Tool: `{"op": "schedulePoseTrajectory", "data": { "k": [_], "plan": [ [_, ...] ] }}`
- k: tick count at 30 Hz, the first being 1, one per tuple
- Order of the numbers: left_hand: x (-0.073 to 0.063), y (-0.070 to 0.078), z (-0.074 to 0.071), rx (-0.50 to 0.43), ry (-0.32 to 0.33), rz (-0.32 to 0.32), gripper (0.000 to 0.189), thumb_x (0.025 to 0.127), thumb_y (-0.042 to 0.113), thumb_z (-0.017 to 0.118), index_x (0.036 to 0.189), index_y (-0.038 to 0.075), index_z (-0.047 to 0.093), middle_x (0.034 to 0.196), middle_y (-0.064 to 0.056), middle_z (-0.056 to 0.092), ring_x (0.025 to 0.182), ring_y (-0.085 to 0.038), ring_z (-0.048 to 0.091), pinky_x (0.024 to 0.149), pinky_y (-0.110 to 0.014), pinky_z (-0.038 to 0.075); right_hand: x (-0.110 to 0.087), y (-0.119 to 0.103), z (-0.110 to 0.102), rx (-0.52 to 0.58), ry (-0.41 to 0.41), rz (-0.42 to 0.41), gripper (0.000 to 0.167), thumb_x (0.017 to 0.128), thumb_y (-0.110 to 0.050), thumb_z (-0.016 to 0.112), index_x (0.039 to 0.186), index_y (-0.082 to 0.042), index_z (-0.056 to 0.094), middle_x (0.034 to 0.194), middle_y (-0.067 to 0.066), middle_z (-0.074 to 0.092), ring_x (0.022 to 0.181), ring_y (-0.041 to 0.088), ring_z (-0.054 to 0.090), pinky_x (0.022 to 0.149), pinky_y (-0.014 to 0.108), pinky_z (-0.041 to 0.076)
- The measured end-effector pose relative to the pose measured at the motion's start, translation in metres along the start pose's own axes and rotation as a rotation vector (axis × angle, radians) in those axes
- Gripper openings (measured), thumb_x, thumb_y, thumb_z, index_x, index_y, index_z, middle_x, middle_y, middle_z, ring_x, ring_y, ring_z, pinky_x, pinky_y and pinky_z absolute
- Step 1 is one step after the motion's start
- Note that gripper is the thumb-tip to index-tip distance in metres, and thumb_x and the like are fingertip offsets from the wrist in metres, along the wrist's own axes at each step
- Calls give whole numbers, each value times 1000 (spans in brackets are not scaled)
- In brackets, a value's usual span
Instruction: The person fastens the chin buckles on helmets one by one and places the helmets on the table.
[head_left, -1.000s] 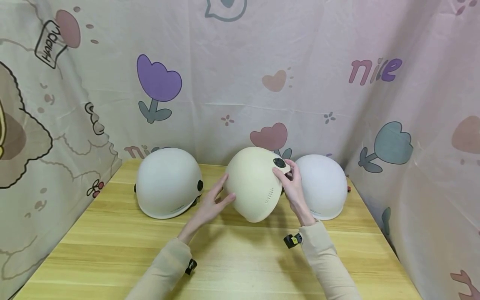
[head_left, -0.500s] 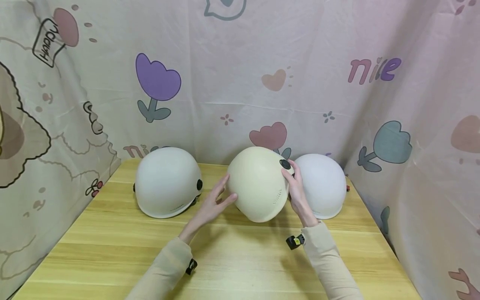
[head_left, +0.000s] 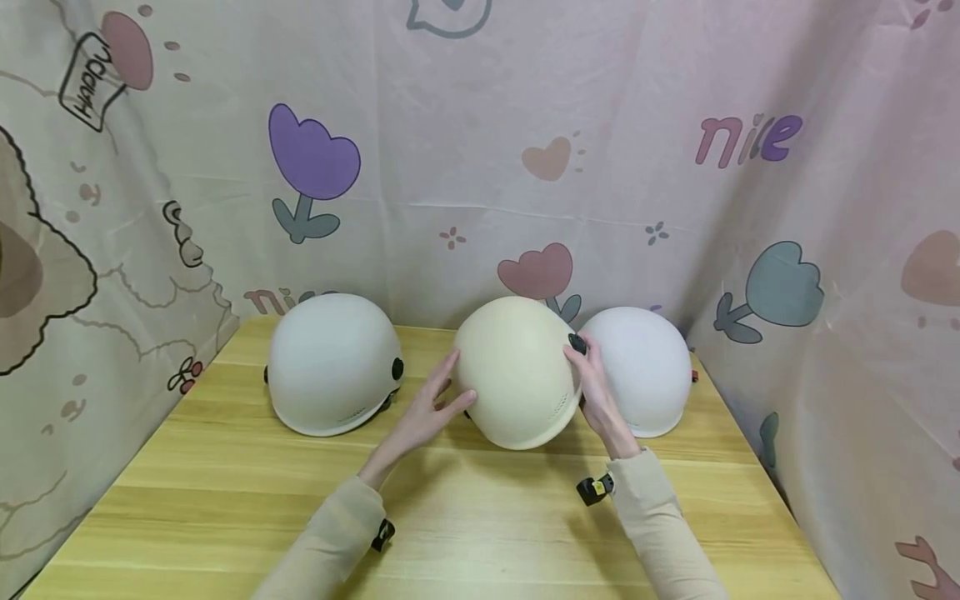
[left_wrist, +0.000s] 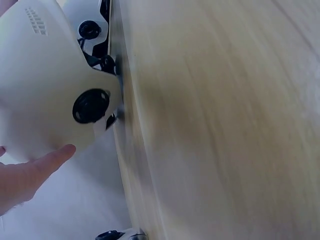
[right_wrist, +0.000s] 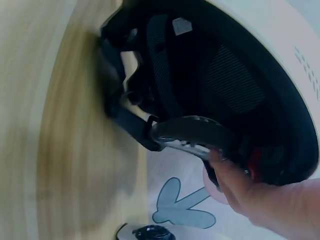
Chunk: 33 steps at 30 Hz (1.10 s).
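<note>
A cream helmet [head_left: 517, 375] is held between both hands, in the middle of the table's far side. My left hand [head_left: 423, 408] lies against its left side with thumb and fingers spread; in the left wrist view the thumb [left_wrist: 52, 161] touches the shell below a black round disc [left_wrist: 91, 106]. My right hand [head_left: 597, 387] pinches the right edge beside the other black disc [head_left: 577, 343]. In the right wrist view the dark lining [right_wrist: 210, 85] and a black strap [right_wrist: 131, 125] show, with the right fingers at the rim. The far fingers are hidden.
A white helmet [head_left: 333, 362] sits on the wooden table [head_left: 480, 525] to the left. Another white helmet [head_left: 637, 371] stands close behind my right hand. A printed curtain [head_left: 450, 125] hangs behind the table and along both sides.
The cream helmet has rolled clockwise and its right side has come down, so the black disc sits further right and lower. My right hand followed it slightly right; my left hand has hardly moved.
</note>
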<state>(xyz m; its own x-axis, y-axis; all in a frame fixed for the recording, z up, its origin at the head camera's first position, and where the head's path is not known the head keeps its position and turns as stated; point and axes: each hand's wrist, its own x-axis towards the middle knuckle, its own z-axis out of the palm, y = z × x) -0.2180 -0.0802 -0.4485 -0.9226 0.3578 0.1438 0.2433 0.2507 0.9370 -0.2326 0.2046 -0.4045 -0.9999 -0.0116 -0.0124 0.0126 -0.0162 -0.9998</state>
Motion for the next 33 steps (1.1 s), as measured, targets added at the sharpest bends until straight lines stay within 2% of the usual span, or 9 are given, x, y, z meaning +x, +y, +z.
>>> {"op": "schedulePoseTrajectory", "data": {
  "k": [2,6,9,11,14,20,26,30,33],
  "plan": [
    [1,-1,-1,-10,9,6,83,100,32,64,163,29,10,171,-10,-1,151,-49,23,116,-65,33,0,2,-1,-28,-20,25,73,107,-39,41,161,-14,-1,164,15,21,142,30,38,122,45,31],
    [0,-4,-3,-22,21,15,83,100,29,63,163,27,9,171,-10,-3,152,-48,21,115,-66,33,1,5,-1,-59,-46,43,71,106,-44,42,160,-13,8,148,14,44,122,19,56,106,33,47],
    [-1,-5,-4,-21,18,16,84,101,29,62,164,27,7,171,-11,-4,152,-48,19,116,-67,31,2,7,-1,20,-56,43,61,106,-41,46,153,-11,21,127,6,57,104,11,65,91,25,55],
    [-1,-6,-5,-23,12,14,84,101,29,62,164,28,6,171,-11,-5,153,-48,18,116,-67,30,3,9,-1,89,-55,60,58,105,-38,49,149,-11,23,121,2,57,99,8,66,87,23,57],
    [-2,-6,-7,-20,16,11,84,101,29,62,164,28,6,171,-12,-6,153,-47,16,117,-65,30,5,14,1,150,-49,110,59,105,-38,52,148,-12,21,127,2,52,101,9,64,87,26,57],
    [-2,-4,-11,28,41,0,85,100,29,63,164,26,7,171,-12,-5,154,-46,15,116,-63,32,8,26,5,169,-51,173,60,105,-39,50,150,-17,16,147,11,38,117,17,55,94,32,53],
    [-3,-4,-15,82,77,1,86,99,32,65,164,25,10,171,-12,-2,154,-46,14,114,-65,34,11,34,10,134,-61,170,62,103,-42,53,150,-19,20,150,11,37,122,17,53,101,33,49],
    [-2,-7,-17,135,117,1,85,98,34,65,164,25,12,171,-13,2,155,-45,10,117,-70,26,15,39,13,84,-103,179,65,103,-44,52,153,-20,18,151,15,40,122,18,54,104,33,45],
    [-2,-9,-20,132,130,-7,86,98,33,66,164,25,11,171,-13,2,156,-44,7,118,-70,25,20,46,15,68,-121,191,63,104,-44,51,152,-20,18,149,17,43,120,17,56,101,30,45]
  ]
}}
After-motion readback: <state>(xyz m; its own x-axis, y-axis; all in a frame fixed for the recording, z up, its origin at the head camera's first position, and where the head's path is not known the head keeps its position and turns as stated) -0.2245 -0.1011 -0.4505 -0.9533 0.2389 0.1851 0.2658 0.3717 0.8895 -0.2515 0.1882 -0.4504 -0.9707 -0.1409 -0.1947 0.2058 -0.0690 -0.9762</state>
